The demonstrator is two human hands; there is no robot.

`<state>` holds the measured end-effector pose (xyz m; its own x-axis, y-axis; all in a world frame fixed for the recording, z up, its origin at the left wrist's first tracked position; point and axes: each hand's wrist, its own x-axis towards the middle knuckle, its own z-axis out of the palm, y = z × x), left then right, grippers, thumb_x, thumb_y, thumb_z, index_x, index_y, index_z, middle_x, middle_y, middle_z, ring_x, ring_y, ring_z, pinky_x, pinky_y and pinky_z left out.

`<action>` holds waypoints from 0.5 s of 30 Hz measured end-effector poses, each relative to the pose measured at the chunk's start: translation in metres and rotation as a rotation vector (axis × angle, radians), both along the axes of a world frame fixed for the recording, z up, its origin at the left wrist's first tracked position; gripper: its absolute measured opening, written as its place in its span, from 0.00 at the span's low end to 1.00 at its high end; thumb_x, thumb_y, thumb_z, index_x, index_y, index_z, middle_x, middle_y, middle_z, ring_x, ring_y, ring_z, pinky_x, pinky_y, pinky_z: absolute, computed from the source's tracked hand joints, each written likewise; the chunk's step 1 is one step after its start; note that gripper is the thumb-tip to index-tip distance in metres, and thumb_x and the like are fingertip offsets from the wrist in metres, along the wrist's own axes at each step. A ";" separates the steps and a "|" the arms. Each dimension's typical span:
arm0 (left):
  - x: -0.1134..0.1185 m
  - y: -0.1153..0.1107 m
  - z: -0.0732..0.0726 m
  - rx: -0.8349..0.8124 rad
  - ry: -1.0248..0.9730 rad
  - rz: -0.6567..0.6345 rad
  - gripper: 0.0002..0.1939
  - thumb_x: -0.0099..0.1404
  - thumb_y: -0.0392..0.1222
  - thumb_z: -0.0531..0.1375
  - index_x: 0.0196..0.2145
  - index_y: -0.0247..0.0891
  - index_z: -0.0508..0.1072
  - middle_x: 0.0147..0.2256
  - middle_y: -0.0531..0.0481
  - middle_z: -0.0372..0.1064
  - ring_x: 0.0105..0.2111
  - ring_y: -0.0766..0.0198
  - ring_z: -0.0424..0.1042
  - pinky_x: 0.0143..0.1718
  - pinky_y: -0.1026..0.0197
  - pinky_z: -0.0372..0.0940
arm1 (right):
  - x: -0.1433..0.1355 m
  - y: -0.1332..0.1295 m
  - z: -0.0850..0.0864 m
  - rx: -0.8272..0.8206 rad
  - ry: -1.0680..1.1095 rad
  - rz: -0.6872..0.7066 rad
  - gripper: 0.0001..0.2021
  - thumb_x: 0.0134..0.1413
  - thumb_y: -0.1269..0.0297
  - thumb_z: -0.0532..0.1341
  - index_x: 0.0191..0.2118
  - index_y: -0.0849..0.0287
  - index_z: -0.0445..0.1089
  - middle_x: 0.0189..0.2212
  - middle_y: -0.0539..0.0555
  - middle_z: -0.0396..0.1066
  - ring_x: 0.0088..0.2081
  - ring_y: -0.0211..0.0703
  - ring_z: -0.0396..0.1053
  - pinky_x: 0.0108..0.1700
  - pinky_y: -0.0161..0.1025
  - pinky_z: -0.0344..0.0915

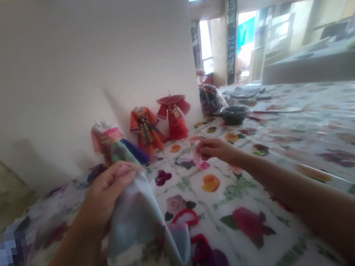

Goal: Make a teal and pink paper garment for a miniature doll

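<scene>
My left hand [117,180] is closed on the top edge of a pale bluish-grey cloth [136,213], which hangs in loose folds over the table. A bit of pink shows at its fingertips. To the right, my right hand [210,150] is pinched on a small pale pink piece of fabric [197,157], with a brighter pink patch just below it. Red handle loops, apparently of scissors [201,247], lie under and beside the hanging cloth; the blades are hidden. Behind the hands stand miniature dresses, among them an orange one [145,127] and a red one [173,116].
A plain white board [74,55] rises behind the dresses. On the flower-and-fruit patterned tablecloth [230,197], a dark bowl [234,114] sits at the back right, beside a plastic-wrapped bundle [210,97] and flat papers [244,92].
</scene>
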<state>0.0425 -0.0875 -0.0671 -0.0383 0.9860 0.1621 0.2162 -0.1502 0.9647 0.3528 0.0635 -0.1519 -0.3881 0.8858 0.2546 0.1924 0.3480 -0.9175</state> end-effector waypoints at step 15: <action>0.000 0.002 -0.001 0.010 0.009 0.011 0.08 0.60 0.48 0.67 0.35 0.43 0.80 0.31 0.52 0.75 0.30 0.64 0.70 0.28 0.68 0.63 | -0.003 -0.002 -0.001 -0.190 0.280 -0.064 0.09 0.46 0.60 0.70 0.31 0.59 0.74 0.27 0.49 0.73 0.26 0.34 0.68 0.33 0.34 0.70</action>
